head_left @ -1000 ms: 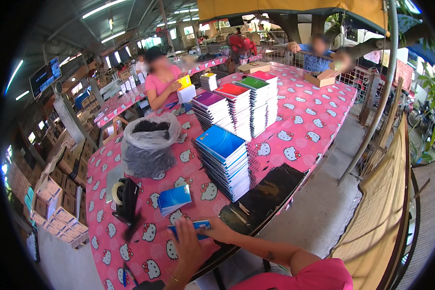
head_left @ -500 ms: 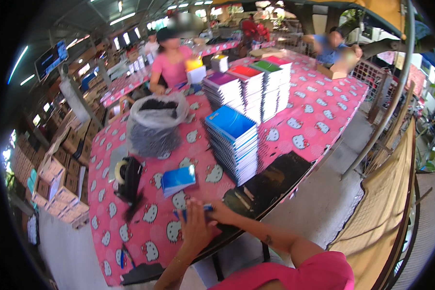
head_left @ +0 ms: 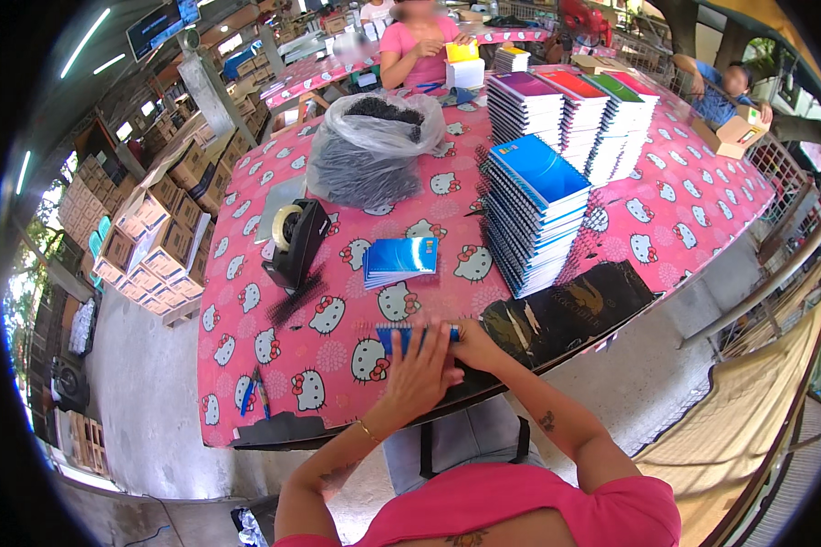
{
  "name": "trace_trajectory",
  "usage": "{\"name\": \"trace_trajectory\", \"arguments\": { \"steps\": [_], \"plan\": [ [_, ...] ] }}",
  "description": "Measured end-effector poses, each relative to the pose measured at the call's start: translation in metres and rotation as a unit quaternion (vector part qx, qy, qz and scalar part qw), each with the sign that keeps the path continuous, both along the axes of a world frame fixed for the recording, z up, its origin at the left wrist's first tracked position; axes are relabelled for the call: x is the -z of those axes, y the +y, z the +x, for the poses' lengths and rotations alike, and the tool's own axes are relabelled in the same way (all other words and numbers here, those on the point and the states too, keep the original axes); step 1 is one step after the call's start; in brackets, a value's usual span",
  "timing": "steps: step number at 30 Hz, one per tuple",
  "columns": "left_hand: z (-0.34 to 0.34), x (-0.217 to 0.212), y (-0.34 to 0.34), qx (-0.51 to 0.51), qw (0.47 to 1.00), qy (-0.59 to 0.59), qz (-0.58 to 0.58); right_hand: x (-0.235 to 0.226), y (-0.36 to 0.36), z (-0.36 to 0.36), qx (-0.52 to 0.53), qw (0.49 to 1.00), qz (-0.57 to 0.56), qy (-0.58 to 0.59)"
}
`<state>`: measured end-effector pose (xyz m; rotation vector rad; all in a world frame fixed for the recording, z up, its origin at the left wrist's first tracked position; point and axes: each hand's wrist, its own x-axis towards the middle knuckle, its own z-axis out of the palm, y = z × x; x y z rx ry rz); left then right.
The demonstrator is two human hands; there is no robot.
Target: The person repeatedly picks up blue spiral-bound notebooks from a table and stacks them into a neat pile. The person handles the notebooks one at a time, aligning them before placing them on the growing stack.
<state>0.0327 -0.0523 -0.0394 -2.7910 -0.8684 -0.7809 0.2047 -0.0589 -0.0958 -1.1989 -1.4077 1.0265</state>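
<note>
A small blue spiral notebook (head_left: 388, 338) lies near the table's front edge, its coil side facing away from me. My left hand (head_left: 417, 372) rests across it with the fingers stretched out. At the notebook's right end, my right hand (head_left: 474, 346) grips it with bent fingers; part of that grip is hidden behind the left hand. Just beyond is a small pile of blue notebooks (head_left: 403, 256). To the right rises a tall stack of larger blue spiral notebooks (head_left: 540, 219).
A black tape dispenser (head_left: 299, 246) and a clear bag of black coils (head_left: 369, 155) stand on the pink table (head_left: 274, 314). Pens (head_left: 257, 394) lie at its left front. More notebook stacks (head_left: 570, 114) stand farther back. Two people work across the table.
My view has shifted, so the table sits higher and farther right in it. My left hand now lies flatter over the notebook, while the right hand keeps its grip at the right end.
</note>
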Motion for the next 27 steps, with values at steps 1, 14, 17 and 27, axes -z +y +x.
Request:
{"name": "trace_trajectory", "arguments": {
  "steps": [1, 14, 17, 27],
  "plan": [
    [-0.003, 0.003, -0.005, 0.011, 1.000, -0.016, -0.007, 0.000, 0.001, -0.002, 0.013, 1.000, -0.017, 0.011],
    [0.000, -0.020, 0.033, 0.080, 0.985, -0.133, -0.081, -0.059, -0.026, 0.038, 0.040, 0.996, 0.046, -0.069],
    [0.000, -0.019, 0.035, 0.072, 0.986, -0.130, -0.072, -0.067, -0.018, 0.047, 0.009, 0.995, 0.023, -0.096],
    [-0.009, -0.022, 0.046, 0.085, 0.987, -0.090, -0.100, -0.085, -0.015, 0.055, -0.054, 0.975, 0.106, -0.189]
  ]
}}
